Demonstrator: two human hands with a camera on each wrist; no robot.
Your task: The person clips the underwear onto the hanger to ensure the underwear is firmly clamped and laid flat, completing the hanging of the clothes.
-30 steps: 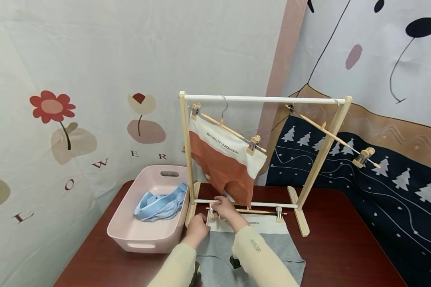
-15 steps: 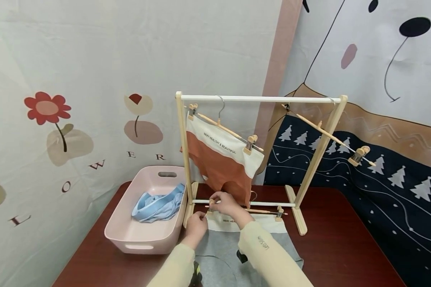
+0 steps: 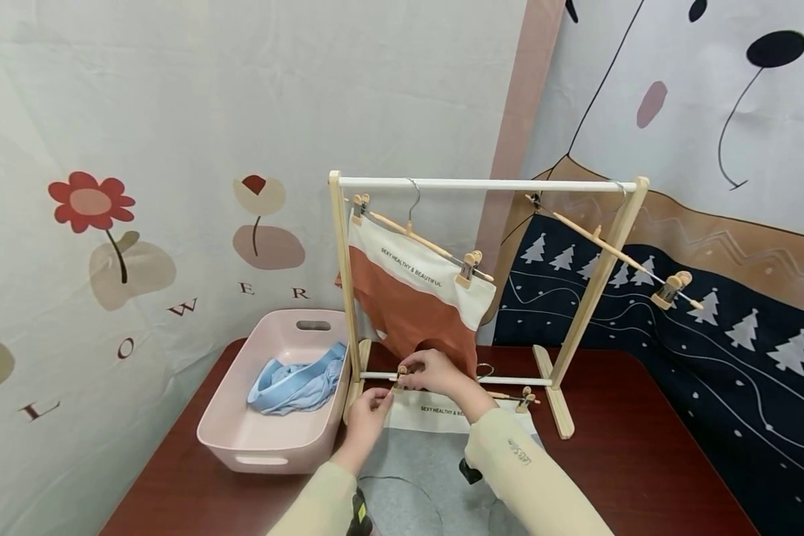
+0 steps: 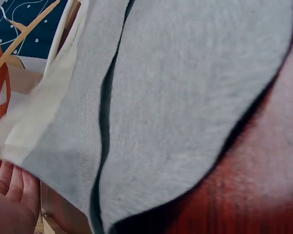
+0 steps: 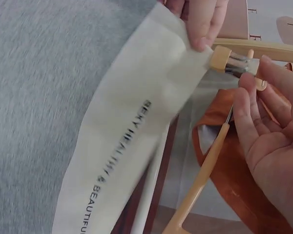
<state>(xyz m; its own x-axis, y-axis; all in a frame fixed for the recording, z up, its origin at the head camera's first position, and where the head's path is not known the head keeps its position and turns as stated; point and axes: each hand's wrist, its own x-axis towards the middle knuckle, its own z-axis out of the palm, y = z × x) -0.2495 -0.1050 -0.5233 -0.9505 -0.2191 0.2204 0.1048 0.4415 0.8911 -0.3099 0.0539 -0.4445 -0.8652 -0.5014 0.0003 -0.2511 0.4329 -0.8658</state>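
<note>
Grey underpants [image 3: 409, 458] with a white waistband [image 5: 112, 126] lie on the table in front of me, below the rack. My left hand [image 3: 367, 423] pinches the waistband's left corner between thumb and fingers. Just beside it, my right hand [image 3: 442, 376] pinches the wooden-and-metal clip [image 5: 221, 59] at one end of a clip hanger [image 5: 200, 178]. The clip's mouth meets the waistband edge; whether it bites the cloth I cannot tell. The hanger's other clip [image 3: 525, 400] is on the waistband's right end. In the left wrist view, grey cloth fills most of the picture.
A wooden rack [image 3: 489, 184] stands behind the hands. Orange-and-white underpants [image 3: 409, 298] hang from it on a clip hanger. At its right end hangs another clip hanger [image 3: 633, 260] without clothes. To the left stands a pink basket [image 3: 228, 424] with a light blue garment [image 3: 298, 383].
My right hand has risen slightly and shifted right, keeping hold of the clip. The left hand has brought the waistband corner up a little, and more of its lettering shows.
</note>
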